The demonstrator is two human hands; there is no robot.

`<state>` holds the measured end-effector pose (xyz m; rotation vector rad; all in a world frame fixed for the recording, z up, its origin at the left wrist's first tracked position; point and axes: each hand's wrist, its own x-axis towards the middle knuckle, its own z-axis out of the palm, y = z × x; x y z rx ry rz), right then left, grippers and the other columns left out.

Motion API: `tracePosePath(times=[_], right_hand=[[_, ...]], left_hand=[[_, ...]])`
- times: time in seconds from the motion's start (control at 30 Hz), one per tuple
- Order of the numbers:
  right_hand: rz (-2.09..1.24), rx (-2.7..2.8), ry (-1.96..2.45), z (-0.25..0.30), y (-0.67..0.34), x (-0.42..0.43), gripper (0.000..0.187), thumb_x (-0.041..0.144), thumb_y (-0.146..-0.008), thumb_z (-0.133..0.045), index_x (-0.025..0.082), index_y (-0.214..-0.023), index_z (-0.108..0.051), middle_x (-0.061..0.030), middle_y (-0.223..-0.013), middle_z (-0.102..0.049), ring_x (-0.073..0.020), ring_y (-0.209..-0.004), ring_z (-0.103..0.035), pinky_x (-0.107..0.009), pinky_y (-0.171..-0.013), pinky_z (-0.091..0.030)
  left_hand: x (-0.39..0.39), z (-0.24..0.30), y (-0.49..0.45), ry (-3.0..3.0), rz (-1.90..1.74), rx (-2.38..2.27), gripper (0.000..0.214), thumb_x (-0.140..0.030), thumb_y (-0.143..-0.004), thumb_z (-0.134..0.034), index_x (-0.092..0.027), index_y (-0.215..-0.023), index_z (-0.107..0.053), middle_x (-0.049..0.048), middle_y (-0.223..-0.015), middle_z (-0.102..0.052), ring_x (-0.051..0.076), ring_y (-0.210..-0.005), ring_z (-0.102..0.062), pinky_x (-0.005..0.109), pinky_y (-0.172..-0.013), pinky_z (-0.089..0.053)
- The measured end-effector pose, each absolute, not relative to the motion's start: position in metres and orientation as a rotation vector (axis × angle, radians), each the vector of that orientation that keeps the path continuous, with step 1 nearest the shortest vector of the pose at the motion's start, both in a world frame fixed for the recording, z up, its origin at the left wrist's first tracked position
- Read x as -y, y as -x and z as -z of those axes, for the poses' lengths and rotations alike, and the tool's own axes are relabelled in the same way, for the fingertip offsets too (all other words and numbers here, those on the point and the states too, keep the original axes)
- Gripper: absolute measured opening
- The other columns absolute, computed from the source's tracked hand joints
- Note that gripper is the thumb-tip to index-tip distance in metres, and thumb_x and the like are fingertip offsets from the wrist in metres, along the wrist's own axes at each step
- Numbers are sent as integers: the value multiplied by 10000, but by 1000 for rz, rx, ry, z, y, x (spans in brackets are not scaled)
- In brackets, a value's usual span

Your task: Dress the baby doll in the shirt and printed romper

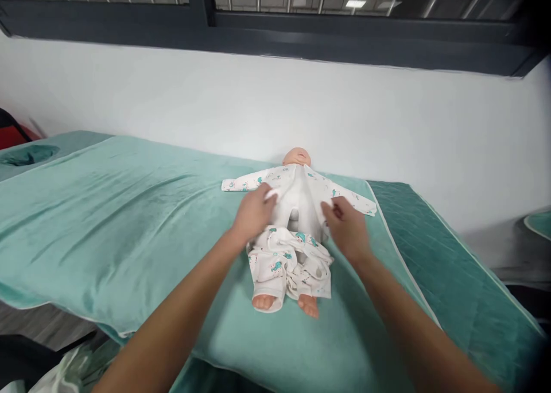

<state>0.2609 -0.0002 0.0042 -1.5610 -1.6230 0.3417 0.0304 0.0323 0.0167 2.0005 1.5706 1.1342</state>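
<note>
A baby doll (298,156) lies on its back, head toward the wall and feet toward me. Its long-sleeved white baby shirt (279,176), printed with green figures, is spread open at the front over a plain white layer (297,195). Matching baby pants (275,264) are bunched around the legs, with both bare feet sticking out of the cuffs. My left hand (255,211) is closed in a pinch on the shirt's edge at one side of the waist. On the opposite side my right hand (348,224) pinches the other edge, slightly blurred, its fingertips partly hidden.
The doll rests on a light green velvety cover (129,209) over a bed. A darker green cover (447,238) shows on the right. Behind stands a white wall (241,100) under a dark window frame (301,37). Rumpled cloth (71,370) lies at the lower left.
</note>
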Motion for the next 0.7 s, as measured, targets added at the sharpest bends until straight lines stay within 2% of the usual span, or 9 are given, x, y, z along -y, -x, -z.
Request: tracePosePath(times=[0.1,0.17,0.27,0.33,0.4,0.47,0.5,0.63,0.7], right_hand=[[-502,1225,1554,12,-311,7,319,547,-867,-523,229,-862,-546,-17,-711,-609,-182,-624,-579,-301,-596,-461],[-574,1100,1664,27,-344,16,325,538,-814,-583,213,-827,-584,-19,-670,-617,-185,-601,-582,-306,-577,-460],[-559,1185,1959,43,-378,32,343,536,-802,-582,196,-764,-617,-27,-634,-640,-186,-567,-570,-319,-576,-427],[-527,1316,2084,44,-385,41,366,545,-827,-550,200,-726,-620,-33,-636,-654,-195,-587,-584,-332,-603,-414],[-467,1425,2146,39,-380,47,406,568,-854,-517,209,-688,-607,-36,-618,-645,-203,-593,-579,-345,-611,-395],[-388,1494,2113,31,-363,50,417,583,-867,-511,214,-692,-598,-42,-614,-634,-206,-587,-559,-355,-613,-382],[-374,1527,2036,27,-351,51,403,579,-869,-521,214,-721,-603,-46,-643,-642,-206,-599,-558,-358,-622,-386],[-635,1773,1483,13,-296,52,259,468,-909,-554,218,-900,-622,-52,-882,-672,-200,-773,-600,-335,-714,-452],[-701,1921,1268,7,-274,51,180,386,-937,-543,227,-931,-626,-43,-927,-654,-191,-856,-594,-325,-774,-460]], left_hand=[[-44,0,8,-1357,-1347,-1547,251,-419,-852,-483,-173,-865,-531,12,-781,-587,160,-697,-555,282,-649,-429],[-51,13,32,-1191,-1293,-1633,221,-403,-807,-518,-182,-813,-506,8,-740,-578,168,-657,-567,289,-620,-428],[-53,28,54,-1414,-1105,-1989,168,-358,-797,-515,-201,-741,-490,20,-702,-565,201,-677,-568,311,-629,-406],[-50,33,55,-1623,-1024,-2194,86,-290,-794,-505,-205,-791,-510,61,-815,-604,243,-801,-582,339,-680,-418],[-43,32,47,-1805,-1086,-2259,122,-218,-776,-506,-196,-893,-532,111,-997,-614,282,-983,-562,381,-787,-440],[-33,27,34,-1949,-1221,-2105,198,-204,-787,-515,-190,-982,-546,120,-1104,-598,282,-1092,-527,397,-888,-437],[-28,23,26,-1977,-1237,-1948,198,-229,-809,-520,-193,-1000,-557,105,-1101,-606,266,-1081,-536,386,-899,-441],[-3,0,3,-1868,-935,-1326,215,-389,-864,-549,-208,-952,-624,30,-935,-644,184,-846,-585,303,-752,-462],[8,-13,-1,-1926,-777,-1158,220,-399,-852,-588,-205,-930,-657,24,-952,-642,177,-874,-582,290,-774,-450]])
